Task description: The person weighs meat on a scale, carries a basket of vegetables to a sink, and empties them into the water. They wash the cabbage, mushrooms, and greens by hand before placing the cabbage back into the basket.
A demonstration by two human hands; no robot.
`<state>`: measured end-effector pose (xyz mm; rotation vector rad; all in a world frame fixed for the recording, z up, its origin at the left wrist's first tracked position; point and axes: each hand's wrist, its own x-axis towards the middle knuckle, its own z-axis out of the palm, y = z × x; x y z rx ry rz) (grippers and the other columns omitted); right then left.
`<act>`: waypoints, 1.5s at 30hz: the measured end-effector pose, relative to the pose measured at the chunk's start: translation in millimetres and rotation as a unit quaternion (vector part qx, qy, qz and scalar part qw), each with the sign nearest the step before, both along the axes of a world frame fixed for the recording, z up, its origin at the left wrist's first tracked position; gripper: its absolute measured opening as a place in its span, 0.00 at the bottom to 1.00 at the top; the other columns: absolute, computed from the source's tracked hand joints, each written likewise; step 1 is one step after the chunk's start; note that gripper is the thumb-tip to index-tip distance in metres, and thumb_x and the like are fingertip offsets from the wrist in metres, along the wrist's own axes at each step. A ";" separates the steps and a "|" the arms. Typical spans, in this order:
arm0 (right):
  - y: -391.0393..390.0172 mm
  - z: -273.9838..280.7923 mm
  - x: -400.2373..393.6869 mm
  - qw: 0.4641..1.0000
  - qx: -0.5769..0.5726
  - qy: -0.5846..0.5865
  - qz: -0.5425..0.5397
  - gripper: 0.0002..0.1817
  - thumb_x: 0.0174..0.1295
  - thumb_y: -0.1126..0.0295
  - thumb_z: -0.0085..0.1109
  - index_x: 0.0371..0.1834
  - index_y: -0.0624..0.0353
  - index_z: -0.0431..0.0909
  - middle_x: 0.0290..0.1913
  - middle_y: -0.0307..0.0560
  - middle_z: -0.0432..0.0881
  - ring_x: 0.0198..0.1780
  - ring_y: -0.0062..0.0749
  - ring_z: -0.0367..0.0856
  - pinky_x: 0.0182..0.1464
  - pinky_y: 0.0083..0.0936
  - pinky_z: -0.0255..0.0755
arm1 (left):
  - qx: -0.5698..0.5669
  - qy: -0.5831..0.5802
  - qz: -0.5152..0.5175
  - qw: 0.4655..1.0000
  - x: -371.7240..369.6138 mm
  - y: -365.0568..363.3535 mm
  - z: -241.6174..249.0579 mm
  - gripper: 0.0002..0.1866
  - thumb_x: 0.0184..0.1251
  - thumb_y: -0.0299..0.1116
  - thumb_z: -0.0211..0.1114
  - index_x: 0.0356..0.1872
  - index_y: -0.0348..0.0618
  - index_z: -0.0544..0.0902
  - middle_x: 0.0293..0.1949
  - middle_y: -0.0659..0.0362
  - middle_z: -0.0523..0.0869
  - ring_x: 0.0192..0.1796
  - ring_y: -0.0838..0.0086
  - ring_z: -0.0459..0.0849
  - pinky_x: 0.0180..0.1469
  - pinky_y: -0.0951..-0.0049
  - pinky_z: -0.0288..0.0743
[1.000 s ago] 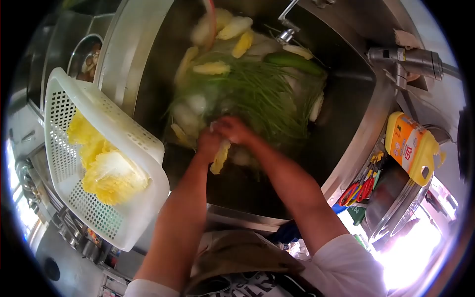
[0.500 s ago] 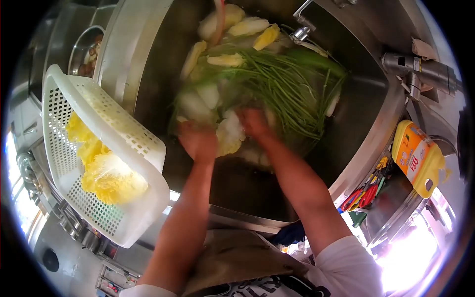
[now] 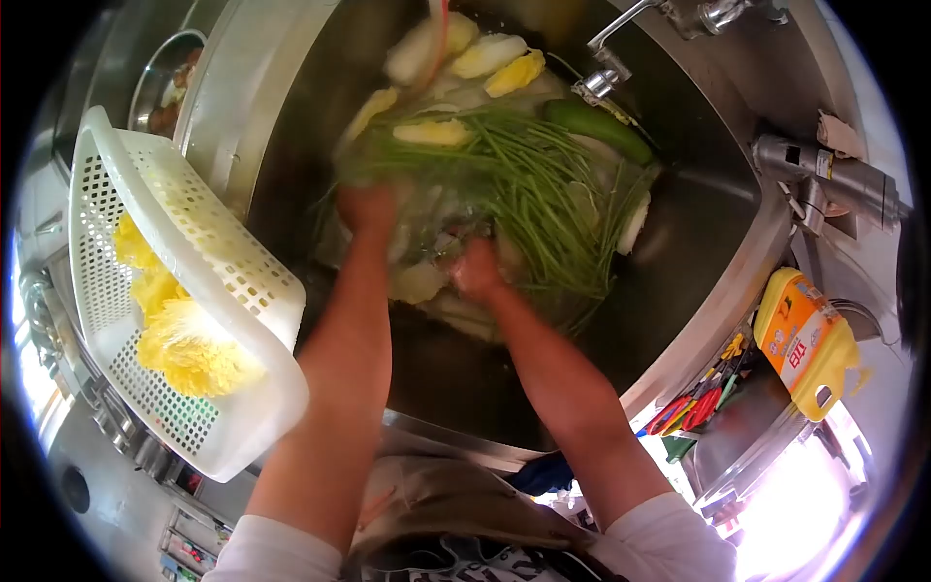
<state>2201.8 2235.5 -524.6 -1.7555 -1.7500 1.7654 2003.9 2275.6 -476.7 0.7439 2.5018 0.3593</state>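
Observation:
Both hands are down in the water of a large metal sink (image 3: 718,204). My left hand (image 3: 367,209) is partly under the surface at the left edge of the floating vegetables; its fingers are hidden. My right hand (image 3: 473,267) is at the surface, beside rippling water and pale cabbage leaves (image 3: 419,281); its fingers are blurred. Long green stalks (image 3: 543,204) spread just right of and above it. Yellow-white cabbage pieces (image 3: 490,55) float toward the far side, and a large green vegetable (image 3: 601,128) lies at the upper right.
A white perforated basket (image 3: 286,373) with yellow cabbage leaves (image 3: 194,344) stands left of the sink. A metal faucet (image 3: 601,82) reaches over the far side. To the right are a yellow jug (image 3: 805,339) and scissors with red handles (image 3: 693,412). A metal bowl (image 3: 145,82) is at upper left.
My left hand has moved up and deeper into the water, away from the pale leaf. My right hand has shifted slightly down and left. The green stalks have drifted a little left.

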 end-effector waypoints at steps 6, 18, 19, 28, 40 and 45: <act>-3.0 18.4 0.3 0.957 0.163 -0.106 0.217 0.19 0.53 0.65 0.60 0.47 0.62 0.78 0.47 0.59 0.79 0.49 0.48 0.78 0.51 0.40 0.71 | -0.072 -0.126 -0.024 0.989 33.1 -84.9 -29.2 0.31 0.62 0.50 0.58 0.56 0.31 0.74 0.50 0.38 0.80 0.56 0.51 0.77 0.57 0.59 0.69; 42.4 38.5 36.5 0.991 -0.096 0.095 0.004 0.21 0.58 0.64 0.55 0.55 0.61 0.75 0.55 0.55 0.77 0.54 0.42 0.76 0.56 0.33 0.68 | -0.024 -0.415 -0.085 0.906 64.7 -46.4 110.3 0.20 0.61 0.27 0.63 0.54 0.32 0.75 0.45 0.52 0.84 0.46 0.65 0.82 0.47 0.65 0.76; 37.0 48.8 31.8 0.975 -0.107 0.179 -0.072 0.23 0.58 0.63 0.56 0.57 0.61 0.74 0.56 0.54 0.77 0.55 0.39 0.75 0.57 0.32 0.67 | -0.041 -0.456 -0.067 0.887 65.1 -44.7 106.7 0.20 0.61 0.28 0.64 0.54 0.32 0.76 0.44 0.53 0.84 0.44 0.66 0.82 0.45 0.66 0.76; 6.8 -21.2 23.8 0.905 -0.308 0.243 -0.166 0.30 0.53 0.62 0.68 0.58 0.66 0.72 0.54 0.50 0.77 0.52 0.38 0.76 0.53 0.36 0.71 | -0.108 -0.463 0.004 0.880 64.1 -74.4 34.2 0.30 0.53 0.44 0.73 0.49 0.30 0.79 0.41 0.52 0.84 0.39 0.66 0.83 0.39 0.66 0.76; 8.0 83.6 46.7 0.972 0.033 0.073 -0.222 0.19 0.67 0.58 0.51 0.49 0.64 0.78 0.45 0.47 0.82 0.45 0.37 0.78 0.48 0.32 0.72 | -0.042 -0.428 -0.056 0.901 78.8 -37.1 156.3 0.20 0.51 0.37 0.70 0.40 0.31 0.82 0.33 0.53 0.85 0.34 0.67 0.83 0.39 0.68 0.76; 29.8 180.7 25.8 0.793 -0.270 0.379 -0.394 0.24 0.70 0.52 0.42 0.49 0.64 0.76 0.45 0.50 0.82 0.48 0.40 0.78 0.54 0.36 0.70 | 0.071 -0.453 -0.114 0.881 96.8 -57.9 175.1 0.20 0.52 0.35 0.69 0.44 0.32 0.80 0.36 0.49 0.85 0.38 0.66 0.85 0.42 0.68 0.77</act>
